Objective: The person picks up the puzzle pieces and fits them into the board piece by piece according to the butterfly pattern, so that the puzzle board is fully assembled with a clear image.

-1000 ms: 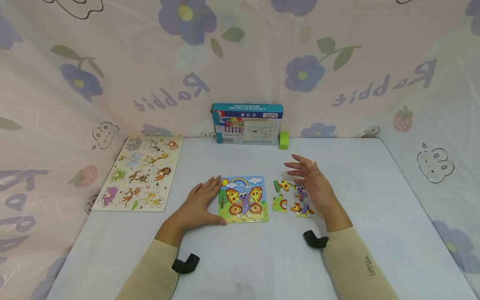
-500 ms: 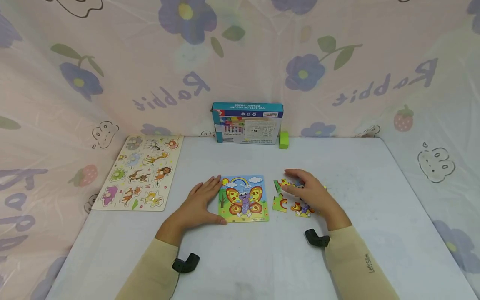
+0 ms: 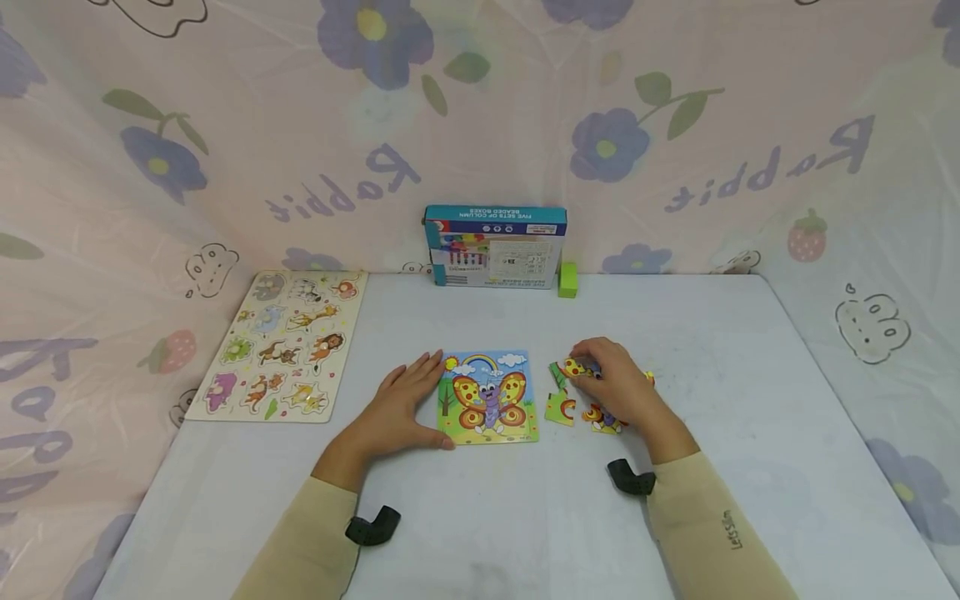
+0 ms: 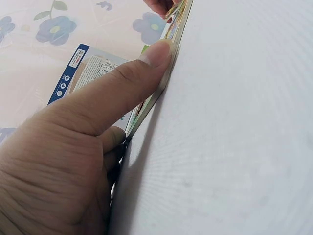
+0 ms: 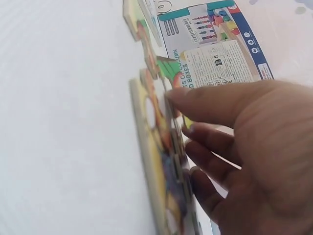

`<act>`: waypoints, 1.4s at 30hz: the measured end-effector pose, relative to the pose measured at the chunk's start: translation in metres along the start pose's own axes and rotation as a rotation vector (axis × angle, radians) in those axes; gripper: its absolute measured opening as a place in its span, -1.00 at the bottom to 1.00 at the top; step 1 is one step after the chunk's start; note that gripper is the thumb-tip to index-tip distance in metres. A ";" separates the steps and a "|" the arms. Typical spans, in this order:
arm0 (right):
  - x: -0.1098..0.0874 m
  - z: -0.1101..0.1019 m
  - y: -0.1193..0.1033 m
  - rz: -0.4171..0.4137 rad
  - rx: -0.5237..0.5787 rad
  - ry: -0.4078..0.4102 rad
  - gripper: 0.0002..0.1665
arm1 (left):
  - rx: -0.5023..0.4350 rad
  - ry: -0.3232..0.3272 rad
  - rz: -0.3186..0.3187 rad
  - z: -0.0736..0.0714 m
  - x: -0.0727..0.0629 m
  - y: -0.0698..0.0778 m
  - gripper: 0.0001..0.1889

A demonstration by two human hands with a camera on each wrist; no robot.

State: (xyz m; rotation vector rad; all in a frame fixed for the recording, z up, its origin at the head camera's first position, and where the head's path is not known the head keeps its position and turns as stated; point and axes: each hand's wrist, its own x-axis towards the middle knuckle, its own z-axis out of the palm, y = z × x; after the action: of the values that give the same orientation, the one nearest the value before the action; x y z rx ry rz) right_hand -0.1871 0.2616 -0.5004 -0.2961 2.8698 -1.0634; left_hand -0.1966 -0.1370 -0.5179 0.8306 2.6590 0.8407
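A square butterfly puzzle (image 3: pixel 487 398) lies on the table in the middle of the head view. My left hand (image 3: pixel 393 417) rests along its left side, fingers spread and straight; in the left wrist view the thumb (image 4: pixel 159 53) lies at the puzzle's edge. To the right, my right hand (image 3: pixel 622 383) pinches a jigsaw piece (image 3: pixel 573 367) with a yellow wing and green on it, slightly tilted. Close below it lie a green corner piece (image 3: pixel 558 408) and a bottom piece (image 3: pixel 604 420) with a wing and feet. The right hand partly covers other pieces of the group.
An animal peg puzzle board (image 3: pixel 288 350) lies at the back left. A bead toy box (image 3: pixel 497 247) stands against the patterned curtain at the back, with a small green block (image 3: pixel 567 281) beside it.
My right hand has come down from above the loose pieces, closed its fingers and thumb on the upper-left piece, and tilted it. My left hand has stayed at the puzzle.
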 end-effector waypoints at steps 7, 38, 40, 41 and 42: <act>-0.001 0.004 -0.004 0.004 0.041 0.092 -0.64 | -0.011 -0.002 -0.001 0.001 0.000 0.000 0.38; -0.008 0.071 -0.078 -0.037 0.458 0.030 -0.89 | -0.001 -0.003 0.008 -0.002 0.000 0.003 0.38; -0.009 0.077 -0.083 -0.037 0.491 0.007 -0.85 | 0.002 -0.001 0.012 -0.002 0.000 0.002 0.38; -0.009 0.080 -0.086 -0.034 0.502 -0.002 -0.84 | 0.004 0.001 0.015 -0.002 0.000 0.002 0.38; -0.009 0.083 -0.088 -0.031 0.518 -0.009 -0.83 | 0.007 -0.002 0.012 -0.002 0.000 0.002 0.38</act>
State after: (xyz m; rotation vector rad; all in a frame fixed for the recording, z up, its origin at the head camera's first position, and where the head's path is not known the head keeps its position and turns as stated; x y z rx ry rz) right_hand -0.1538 0.1453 -0.5061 -0.3049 2.4617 -1.7395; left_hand -0.1969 -0.1367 -0.5153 0.8490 2.6596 0.8331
